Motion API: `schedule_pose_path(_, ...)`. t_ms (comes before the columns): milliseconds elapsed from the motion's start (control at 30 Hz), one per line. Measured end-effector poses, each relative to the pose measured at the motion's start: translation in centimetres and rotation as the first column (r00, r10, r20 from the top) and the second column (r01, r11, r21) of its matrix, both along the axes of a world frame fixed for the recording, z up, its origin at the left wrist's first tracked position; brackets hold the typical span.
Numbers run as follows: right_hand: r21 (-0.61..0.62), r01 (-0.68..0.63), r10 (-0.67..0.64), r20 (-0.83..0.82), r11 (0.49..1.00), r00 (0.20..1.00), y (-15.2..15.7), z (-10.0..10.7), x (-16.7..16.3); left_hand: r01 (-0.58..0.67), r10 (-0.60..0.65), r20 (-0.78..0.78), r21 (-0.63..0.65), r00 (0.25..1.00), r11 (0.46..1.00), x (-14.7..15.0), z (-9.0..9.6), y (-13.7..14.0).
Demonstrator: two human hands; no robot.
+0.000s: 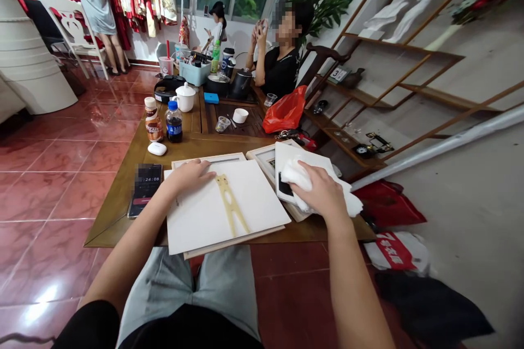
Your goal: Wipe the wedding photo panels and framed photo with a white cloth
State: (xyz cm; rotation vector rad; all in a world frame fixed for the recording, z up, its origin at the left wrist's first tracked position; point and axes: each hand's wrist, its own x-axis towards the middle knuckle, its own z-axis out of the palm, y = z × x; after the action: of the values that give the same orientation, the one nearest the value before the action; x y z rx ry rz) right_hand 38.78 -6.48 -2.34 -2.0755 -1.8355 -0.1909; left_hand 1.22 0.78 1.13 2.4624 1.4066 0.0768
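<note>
A white board [196, 210] lies over a pale frame [237, 239] at the table's front edge. On the board rests a flat yellowish cutout [226, 202] with two long legs. My left hand [190, 177] lies flat on the board's upper left part, its fingertips beside the top of the cutout. My right hand [323, 188] is closed on a crumpled white tissue [296, 173], above a white panel [301, 154] and a dark-faced piece at the table's right. Beneath these, another pale frame [262, 157] is partly hidden.
Left on the wooden table [108, 223] are a phone [145, 191], a white earbud case [157, 148], a cola bottle [174, 122] and a coffee bottle [153, 122]. A red plastic bag [284, 112] lies farther back. A person [282, 60] sits across; shelves [409, 43] stand right.
</note>
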Motion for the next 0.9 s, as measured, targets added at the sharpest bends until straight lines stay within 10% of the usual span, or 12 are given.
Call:
schedule_pose_path(100, 0.202, 0.027, -0.013, -0.069, 0.979, 0.997, -0.7, -0.3, 0.4, 0.004, -0.004, -0.015, 0.044, 1.000, 0.999, 0.0, -0.3, -0.6)
schedule_pose_path(233, 0.566, -0.061, 0.145, -0.103, 0.822, 0.984, -3.4, 1.4, -0.8, -0.003, 0.006, -0.041, 0.080, 0.999, 0.997, 0.2, -0.5, -1.0)
schedule_pose_path(467, 0.150, -0.621, 0.604, 0.145, 0.769, 0.783, -9.2, 3.9, -7.6, 0.024, -0.017, -0.047, 0.152, 0.999, 0.988, 0.4, -1.5, -1.0)
schedule_pose_path(600, -0.091, -0.588, 0.594, 0.112, 0.804, 0.796, -8.7, 2.4, -10.3, 0.017, -0.008, -0.047, 0.176, 0.999, 0.984, 0.6, -1.9, -0.8)
schedule_pose_path(900, -0.128, -0.597, 0.604, 0.019, 0.792, 0.797, -1.9, 1.4, -11.4, 0.004, 0.006, -0.056, 0.168, 0.998, 0.986, 0.7, -1.3, -1.3)
